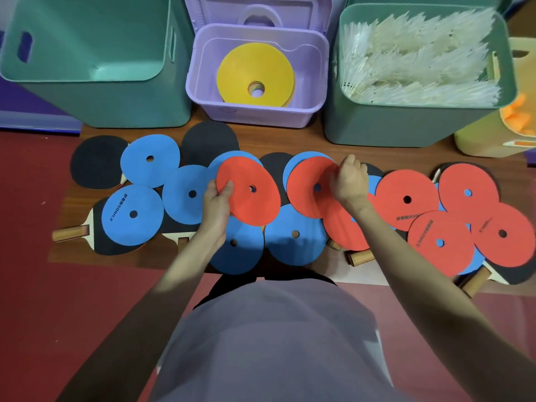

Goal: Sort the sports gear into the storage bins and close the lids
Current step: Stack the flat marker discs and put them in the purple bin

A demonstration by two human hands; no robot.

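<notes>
Discs: left hand (pixel 216 203) is pinching a red disc (pixel 249 192) at its edge. Right hand (pixel 349 181) is gripping another red disc (pixel 311 184), fingers curled on its rim. Purple bin (pixel 203 91) is sitting open at the floor's far edge.

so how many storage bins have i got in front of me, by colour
green bins: 2, the left green bin and the right green bin
purple bin: 1
yellow bin: 1, partly cut off at the right edge
total: 4
</notes>
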